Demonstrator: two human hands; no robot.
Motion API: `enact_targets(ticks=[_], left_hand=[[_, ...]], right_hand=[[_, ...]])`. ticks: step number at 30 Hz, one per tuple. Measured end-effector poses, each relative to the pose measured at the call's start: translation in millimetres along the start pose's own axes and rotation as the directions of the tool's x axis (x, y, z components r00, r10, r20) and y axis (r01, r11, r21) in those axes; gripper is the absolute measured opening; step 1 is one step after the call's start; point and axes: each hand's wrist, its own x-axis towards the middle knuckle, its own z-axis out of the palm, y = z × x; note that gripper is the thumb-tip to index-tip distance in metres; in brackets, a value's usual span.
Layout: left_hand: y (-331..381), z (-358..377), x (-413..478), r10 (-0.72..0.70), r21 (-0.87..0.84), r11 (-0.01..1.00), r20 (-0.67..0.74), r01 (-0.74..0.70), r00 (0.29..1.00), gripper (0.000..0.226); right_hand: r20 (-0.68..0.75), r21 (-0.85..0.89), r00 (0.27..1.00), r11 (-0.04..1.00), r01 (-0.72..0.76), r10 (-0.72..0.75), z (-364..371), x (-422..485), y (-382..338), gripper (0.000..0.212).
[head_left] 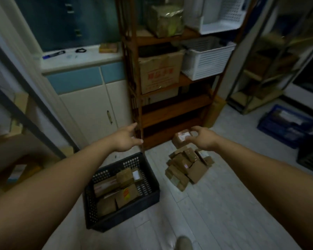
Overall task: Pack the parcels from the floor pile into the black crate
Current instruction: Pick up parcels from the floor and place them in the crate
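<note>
Right hand (202,139): fingers curled round a small brown parcel (181,140), gripping it near its labelled top.
Parcel's whereabouts: up in front of the wooden shelf's (170,109) bottom board, above the far end of the floor pile (186,166).
Left hand (126,139): open, fingers straight and spread, holding nothing, hovering beyond the far rim of the black crate (126,216).
Way to go: down and to the left from the gripping fingers, over the strip of bare floor between pile and crate.
Crate's long axis: slanted, near-left corner to far-right corner, with the far-right end closest to the parcel.
Room inside: packed parcels (116,190) across most of the bottom; seemingly some space at the far end, hard to tell in the dim light.
Nearer hand: left closer to the crate but empty; right carrying, so probably a one-handed swing across.
Pile: plenty left, likely around midway.
</note>
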Motion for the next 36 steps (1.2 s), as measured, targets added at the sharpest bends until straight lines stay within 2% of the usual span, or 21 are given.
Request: enact_targets(ticks=[5, 10, 13, 18, 25, 30, 36], left_hand=[[87, 13, -9, 0.085, 0.040, 0.996, -0.005, -0.085, 0.996, 0.082], [185, 49, 0, 0.120, 0.063, 0.991, 0.003, -0.120, 0.993, 0.082], [253, 83, 6, 0.128, 0.011, 0.992, 0.008, -0.128, 0.992, 0.079], [331, 138, 16, 0.175, 0.011, 0.984, 0.072, -0.176, 0.982, 0.076], [356, 165, 67, 0.112, 0.004, 0.994, 0.104, -0.113, 0.988, 0.079], [355, 173, 148, 0.071, -0.043, 0.997, 0.107, -0.067, 0.992, 0.078], [378, 174, 254, 0.022, -0.141, 0.990, 0.129, -0.003, 0.991, 0.076]], right_hand=[[-0.105, 0.020, 0.994, 0.999, -0.028, 0.030, -59, -44, 53, 0.066], [-0.137, -0.021, 0.989, 0.998, -0.061, 0.058, -114, -81, 130, 0.066], [-0.154, -0.041, 0.985, 0.996, -0.082, 0.075, -150, -98, 186, 0.065], [-0.145, -0.035, 0.986, 0.996, -0.088, 0.082, -196, -105, 256, 0.066], [-0.137, 0.015, 0.988, 0.997, -0.077, 0.078, -215, -51, 296, 0.066], [-0.019, -0.081, 0.998, 0.995, -0.063, 0.062, -223, 18, 316, 0.069], [0.060, -0.143, 0.994, 0.986, -0.085, 0.094, -265, 106, 348, 0.069]])
